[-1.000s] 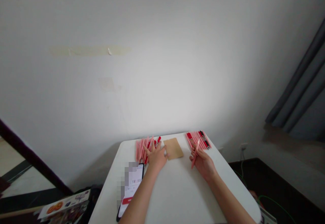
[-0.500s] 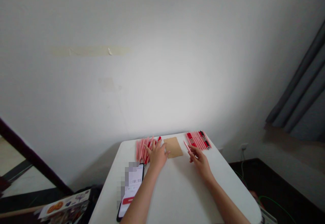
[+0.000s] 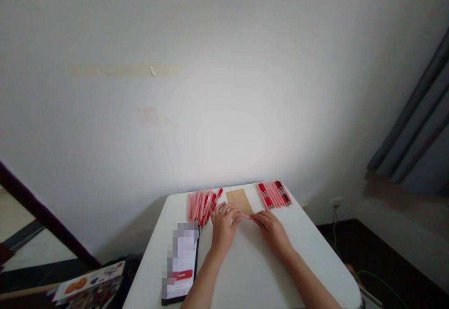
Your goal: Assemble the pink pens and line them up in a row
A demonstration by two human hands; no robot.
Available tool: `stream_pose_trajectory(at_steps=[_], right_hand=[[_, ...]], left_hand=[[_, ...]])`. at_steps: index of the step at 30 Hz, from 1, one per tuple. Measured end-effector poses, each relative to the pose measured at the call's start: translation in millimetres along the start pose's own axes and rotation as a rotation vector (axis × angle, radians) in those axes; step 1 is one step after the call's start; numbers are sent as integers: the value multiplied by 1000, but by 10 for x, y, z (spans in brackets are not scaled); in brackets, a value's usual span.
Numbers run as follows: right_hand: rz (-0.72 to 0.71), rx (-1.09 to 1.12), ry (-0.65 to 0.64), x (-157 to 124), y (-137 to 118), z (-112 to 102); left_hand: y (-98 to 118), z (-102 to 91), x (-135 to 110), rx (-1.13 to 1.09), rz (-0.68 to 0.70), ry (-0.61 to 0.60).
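A pink pen [image 3: 246,216] lies crosswise between my two hands, low over the near edge of a brown paper piece [image 3: 241,200]. My right hand [image 3: 272,228] grips its right end with closed fingers. At its other end, the thumb and fingers of my left hand [image 3: 223,225] pinch it; the tip is hidden there. Left of that hand lies a loose group of pink and red pens [image 3: 199,204]. On the far right, a tidier row of pens [image 3: 273,194] in pink, red and black rests side by side.
A phone [image 3: 182,262] with a lit screen lies on the left of the white table [image 3: 245,271]. The table's far edge meets a pale wall [image 3: 224,89]. Below to the left stands a printed box [image 3: 89,281]. A grey curtain [image 3: 417,126] hangs at right.
My left hand has left the loose pens and moved right to the pink pen's end. My right hand has moved left with that pen, which has turned to lie crosswise.
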State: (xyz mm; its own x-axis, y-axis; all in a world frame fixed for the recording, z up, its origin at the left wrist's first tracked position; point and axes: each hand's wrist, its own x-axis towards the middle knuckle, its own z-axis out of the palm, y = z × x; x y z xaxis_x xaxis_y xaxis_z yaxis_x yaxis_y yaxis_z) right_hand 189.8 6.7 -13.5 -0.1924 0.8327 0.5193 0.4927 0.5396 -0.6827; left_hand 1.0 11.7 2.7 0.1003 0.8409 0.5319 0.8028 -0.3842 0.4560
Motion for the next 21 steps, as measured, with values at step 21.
stream_pose_trajectory(at_steps=[21], right_hand=[[33, -215, 101, -33, 180, 37]], left_hand=[[-110, -14, -20, -31, -69, 170]])
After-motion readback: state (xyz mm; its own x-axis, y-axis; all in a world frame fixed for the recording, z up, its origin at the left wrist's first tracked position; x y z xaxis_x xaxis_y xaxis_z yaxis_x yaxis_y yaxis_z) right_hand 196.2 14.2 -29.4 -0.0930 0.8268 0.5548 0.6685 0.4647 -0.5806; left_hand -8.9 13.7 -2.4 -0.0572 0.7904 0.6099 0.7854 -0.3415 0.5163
